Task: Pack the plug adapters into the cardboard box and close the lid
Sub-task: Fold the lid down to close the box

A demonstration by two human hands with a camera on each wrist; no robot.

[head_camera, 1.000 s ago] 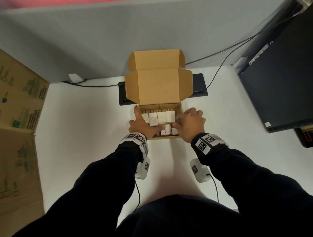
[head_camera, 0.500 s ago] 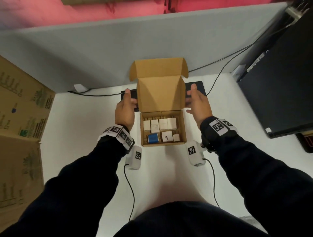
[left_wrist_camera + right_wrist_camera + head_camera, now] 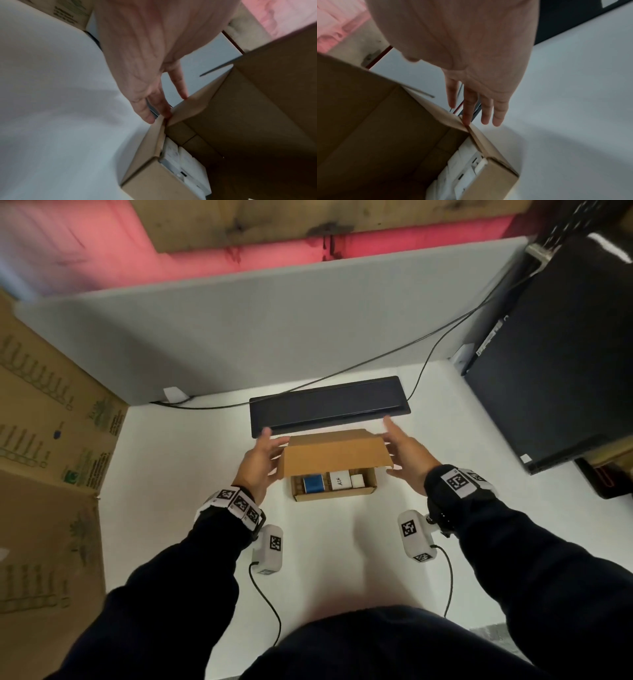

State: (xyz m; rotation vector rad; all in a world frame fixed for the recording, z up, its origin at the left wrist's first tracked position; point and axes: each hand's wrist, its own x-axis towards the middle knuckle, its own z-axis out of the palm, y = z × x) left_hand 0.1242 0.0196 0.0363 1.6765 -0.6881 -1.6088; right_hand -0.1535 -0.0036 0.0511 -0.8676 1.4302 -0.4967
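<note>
A small cardboard box (image 3: 334,495) sits mid-table with its lid (image 3: 334,457) folded halfway down over it. Under the lid's edge show a blue adapter (image 3: 313,483) and two white plug adapters (image 3: 340,480). My left hand (image 3: 262,457) lies flat against the lid's left side flap, fingers straight (image 3: 161,106). On the opposite side my right hand (image 3: 406,453) does the same, with straight fingers (image 3: 469,113) touching the right flap. The wrist views show white adapters (image 3: 173,157) (image 3: 467,166) packed inside the box. The back row is hidden by the lid.
A flat black panel (image 3: 329,405) lies just behind the box, with cables running to it. A grey partition (image 3: 239,330) stands at the back, a large printed carton (image 3: 44,457) on the left, and a dark monitor (image 3: 555,371) on the right.
Both hands left the adapters, moved to the lid's side flaps and folded the lid forward from upright to half down. The head camera tilted up.
</note>
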